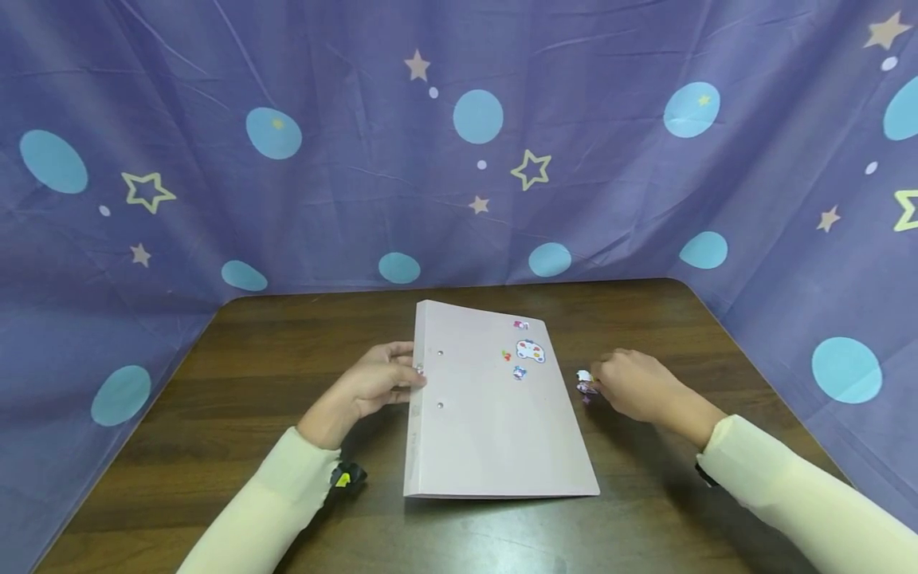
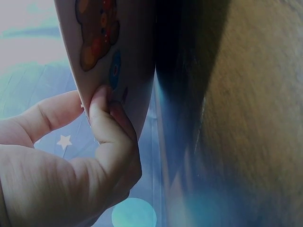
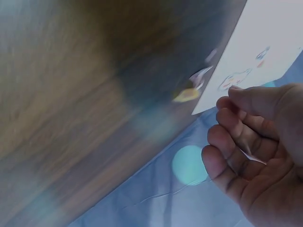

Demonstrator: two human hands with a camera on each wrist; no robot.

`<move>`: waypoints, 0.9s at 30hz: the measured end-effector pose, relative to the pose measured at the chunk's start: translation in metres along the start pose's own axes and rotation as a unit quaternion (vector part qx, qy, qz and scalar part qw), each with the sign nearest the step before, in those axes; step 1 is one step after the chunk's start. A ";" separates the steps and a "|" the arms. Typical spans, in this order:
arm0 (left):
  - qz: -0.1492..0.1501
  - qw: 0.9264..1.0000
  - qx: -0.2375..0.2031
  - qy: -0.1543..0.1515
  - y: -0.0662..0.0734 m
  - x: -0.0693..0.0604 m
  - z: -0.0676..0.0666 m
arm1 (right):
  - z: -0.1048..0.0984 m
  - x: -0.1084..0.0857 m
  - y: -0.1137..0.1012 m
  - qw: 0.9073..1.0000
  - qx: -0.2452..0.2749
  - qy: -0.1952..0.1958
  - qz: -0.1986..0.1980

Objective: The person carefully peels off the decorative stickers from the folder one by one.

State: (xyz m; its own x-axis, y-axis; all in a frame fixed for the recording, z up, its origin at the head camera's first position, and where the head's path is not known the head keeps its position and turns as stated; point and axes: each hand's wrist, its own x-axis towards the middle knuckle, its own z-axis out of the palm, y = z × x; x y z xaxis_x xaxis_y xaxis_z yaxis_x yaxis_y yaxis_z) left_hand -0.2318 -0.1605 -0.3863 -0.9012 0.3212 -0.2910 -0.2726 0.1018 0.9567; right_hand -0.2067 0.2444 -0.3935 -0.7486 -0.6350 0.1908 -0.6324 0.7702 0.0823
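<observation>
A pale file folder (image 1: 488, 414) lies on the table, its spine edge raised, with several small cartoon stickers near its right edge. My left hand (image 1: 380, 376) pinches the spine, thumb on top and fingers beneath. In the left wrist view, a brown bear sticker (image 2: 96, 30) and a blue sticker (image 2: 115, 68) show on the folder's underside. Right of the folder, my right hand (image 1: 634, 385) is at a small group of loose stickers (image 1: 584, 386). Its fingers are loosely curled, and the right wrist view shows no sticker between thumb and fingertips. There the loose stickers (image 3: 191, 87) look blurred.
Dark brown wooden table (image 1: 301, 335) extends around the folder. A purple-blue curtain (image 1: 358, 183) with stars and turquoise dots hangs behind and at both sides. Black wrist straps (image 1: 351, 476) show by the pale sleeves.
</observation>
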 end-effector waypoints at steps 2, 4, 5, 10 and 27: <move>0.001 1.000 0.000 0.000 0.000 -0.001 0.000 | 0.000 -0.002 -0.008 1.000 -0.006 0.014 -0.010; 0.002 1.000 0.001 0.001 0.000 -0.002 -0.001 | 0.000 -0.002 -0.016 0.999 -0.012 0.031 -0.020; 0.003 1.000 0.002 0.001 0.000 -0.002 -0.001 | 0.001 -0.002 -0.020 0.999 -0.015 0.037 -0.022; 0.003 1.000 0.002 0.000 0.000 -0.002 -0.001 | 0.009 0.004 -0.040 0.998 -0.024 0.053 -0.017; 0.002 1.000 0.001 0.001 0.000 -0.001 0.000 | 0.028 0.059 -0.064 0.998 0.033 0.053 0.020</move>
State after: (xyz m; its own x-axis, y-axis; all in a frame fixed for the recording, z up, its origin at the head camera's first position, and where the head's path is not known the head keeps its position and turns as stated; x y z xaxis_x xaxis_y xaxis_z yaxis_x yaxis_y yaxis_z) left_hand -0.2306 -0.1608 -0.3855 -0.9030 0.3191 -0.2875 -0.2688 0.1024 0.9577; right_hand -0.2165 0.1559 -0.4151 -0.7505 -0.5908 0.2962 -0.6163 0.7874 0.0089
